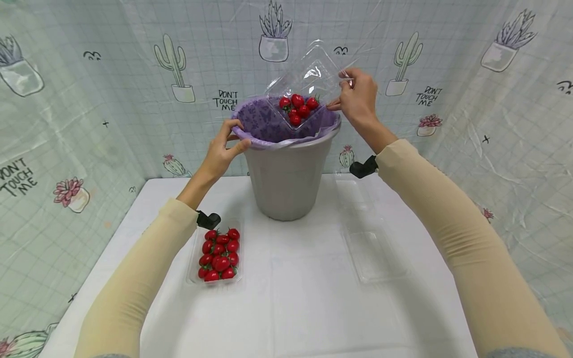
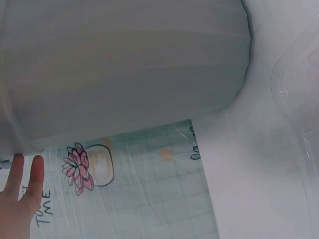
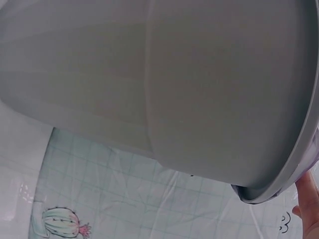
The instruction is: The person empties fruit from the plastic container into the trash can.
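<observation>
A clear plastic tray [image 1: 320, 72], tilted with one corner down, hangs over the mouth of a grey bin [image 1: 288, 176]. Several red cherry tomatoes [image 1: 297, 107] are gathered toward its low corner. My right hand [image 1: 360, 94] pinches this tray by its right edge, close to the bin's right rim. At the left side of the rim, my left hand [image 1: 221, 149] grips the bin over its purple liner bag [image 1: 259, 119]. The left wrist view shows two fingers [image 2: 35, 179] beside the bin wall; in the right wrist view only part of the right hand [image 3: 309, 204] shows.
On the white table [image 1: 286, 288], a second clear tray full of cherry tomatoes [image 1: 219, 256] lies below the left forearm. Clear plastic containers [image 1: 373, 256] lie to the right, under the right arm. A patterned curtain [image 1: 206, 44] surrounds the table at the back and sides.
</observation>
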The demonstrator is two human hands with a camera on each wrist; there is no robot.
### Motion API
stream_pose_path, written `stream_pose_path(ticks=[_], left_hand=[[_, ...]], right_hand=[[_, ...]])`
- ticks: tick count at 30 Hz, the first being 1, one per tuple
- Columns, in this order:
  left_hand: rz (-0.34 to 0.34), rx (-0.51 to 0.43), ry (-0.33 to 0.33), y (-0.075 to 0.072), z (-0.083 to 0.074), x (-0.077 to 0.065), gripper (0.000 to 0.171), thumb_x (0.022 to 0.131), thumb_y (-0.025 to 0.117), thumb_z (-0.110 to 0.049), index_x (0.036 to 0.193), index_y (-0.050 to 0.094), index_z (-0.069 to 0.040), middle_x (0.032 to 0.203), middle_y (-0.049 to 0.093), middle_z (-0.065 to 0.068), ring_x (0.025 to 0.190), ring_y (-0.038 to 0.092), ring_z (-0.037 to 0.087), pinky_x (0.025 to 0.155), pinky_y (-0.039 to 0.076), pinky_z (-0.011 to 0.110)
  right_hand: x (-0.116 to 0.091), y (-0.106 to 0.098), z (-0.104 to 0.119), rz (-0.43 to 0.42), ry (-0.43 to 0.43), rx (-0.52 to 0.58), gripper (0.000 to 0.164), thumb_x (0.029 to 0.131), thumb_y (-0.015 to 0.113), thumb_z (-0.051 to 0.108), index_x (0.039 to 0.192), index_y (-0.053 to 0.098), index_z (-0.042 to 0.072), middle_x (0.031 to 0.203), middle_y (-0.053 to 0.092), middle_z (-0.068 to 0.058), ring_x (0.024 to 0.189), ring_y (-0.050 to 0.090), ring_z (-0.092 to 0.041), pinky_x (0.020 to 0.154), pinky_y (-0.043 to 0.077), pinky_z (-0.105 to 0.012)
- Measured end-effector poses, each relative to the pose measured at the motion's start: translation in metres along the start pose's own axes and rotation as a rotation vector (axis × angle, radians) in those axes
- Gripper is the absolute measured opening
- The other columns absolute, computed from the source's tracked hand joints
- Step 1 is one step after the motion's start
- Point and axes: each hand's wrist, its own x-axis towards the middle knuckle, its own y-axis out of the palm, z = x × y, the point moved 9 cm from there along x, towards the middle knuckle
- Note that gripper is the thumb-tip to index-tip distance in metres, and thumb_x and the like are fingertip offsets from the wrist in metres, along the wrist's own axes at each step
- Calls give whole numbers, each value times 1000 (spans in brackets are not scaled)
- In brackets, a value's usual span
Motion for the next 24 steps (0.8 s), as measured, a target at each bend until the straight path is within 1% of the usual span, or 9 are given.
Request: stream_pose_path(ticks=[1, 7, 12, 13, 14, 17, 20, 22, 24], left_hand=[[-1, -2, -1, 0, 0, 0, 63, 98, 66, -53, 138, 42, -11, 152, 46, 13, 138, 52, 39, 106, 47, 64], [-6, -9, -16, -2, 2, -3, 55, 100, 66, -48, 136, 43, -13, 149, 46, 13, 138, 52, 36, 105, 49, 61], [-2, -12, -28, -3, 3, -6, 54, 101, 65, -46, 137, 42, -12, 147, 47, 11, 138, 52, 35, 105, 50, 58], [-4, -12, -28, -3, 3, -6, 54, 101, 65, -45, 137, 42, -12, 146, 47, 10, 138, 52, 35, 105, 50, 58], [-6, -17, -27, -4, 3, -7, 54, 101, 65, -45, 137, 42, -12, 145, 48, 10, 138, 52, 35, 105, 50, 58], [-9, -10, -18, -4, 1, -5, 55, 100, 65, -48, 137, 43, -13, 145, 48, 10, 138, 52, 36, 104, 49, 59], [-1, -4, -6, -2, 0, -3, 59, 98, 65, -54, 136, 43, -14, 147, 48, 12, 139, 52, 37, 105, 49, 61], [5, -4, -3, 0, -1, -2, 61, 97, 65, -56, 137, 43, -14, 149, 47, 13, 139, 51, 38, 105, 48, 62], [4, -7, -1, 0, -1, -1, 61, 97, 65, -56, 136, 43, -14, 149, 46, 13, 139, 51, 38, 105, 47, 63]], right_hand=[[0, 1, 0, 5, 6, 23, 33, 107, 49, 4, 138, 61, 4, 132, 66, -25, 57, 72, -8, 63, 61, -26], [-1, 4, 0, 7, -8, -12, 33, 108, 49, 5, 138, 61, 5, 132, 66, -24, 58, 72, -7, 63, 61, -24], [-2, 3, 1, -21, -41, -134, 33, 108, 47, 7, 137, 63, 4, 131, 69, -19, 55, 68, 1, 63, 59, -19], [-2, 3, 3, -30, -53, -177, 33, 108, 47, 8, 137, 63, 5, 131, 70, -17, 55, 66, 4, 64, 58, -17], [-1, 3, 2, -27, -48, -171, 33, 108, 48, 9, 137, 63, 6, 131, 70, -17, 55, 66, 4, 65, 59, -18], [-1, 3, 2, -13, -25, -97, 33, 108, 49, 8, 139, 62, 6, 132, 68, -19, 57, 69, -1, 65, 60, -21], [-1, 0, 2, -19, -17, -91, 34, 108, 48, 8, 139, 61, 7, 134, 67, -19, 63, 74, -9, 66, 61, -23], [-2, -3, 5, -44, -48, -180, 33, 109, 48, 9, 139, 62, 7, 134, 69, -16, 74, 77, -13, 71, 60, -19], [-2, -6, 8, -70, -79, -276, 34, 109, 47, 11, 139, 63, 8, 132, 70, -14, 83, 79, -17, 75, 59, -18]])
